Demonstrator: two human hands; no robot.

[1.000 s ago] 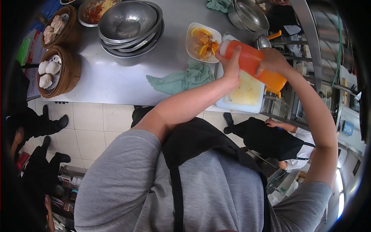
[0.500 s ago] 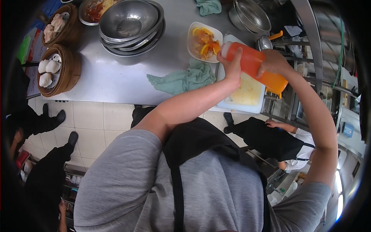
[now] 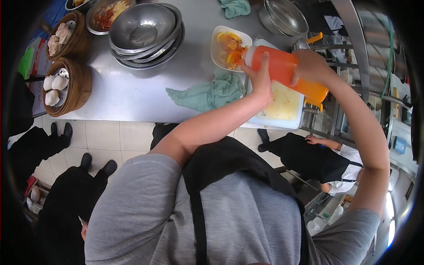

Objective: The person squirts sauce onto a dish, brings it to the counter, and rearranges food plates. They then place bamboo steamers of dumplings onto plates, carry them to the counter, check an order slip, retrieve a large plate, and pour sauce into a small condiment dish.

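Pointing toward white rounded-square bowl: translucent orange plastic bottle, held at bowl's right rim by left hand near white cap, right hand farther back. Crumpled green cloth laid on bowl's near side; stacked round steel basins set left of bowl.

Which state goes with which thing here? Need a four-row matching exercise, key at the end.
Things:
1. Plastic bottle
2. Rounded-square bowl
3. Stacked metal bowls
4. Bamboo steamer nearer the table edge

States:
A. Shiny silver, nested one in another
B. Holds three white buns
C. Orange-red, tilted, held by the left hand and right hand
D. White, with orange slices inside

Pairs: 1-C, 2-D, 3-A, 4-B
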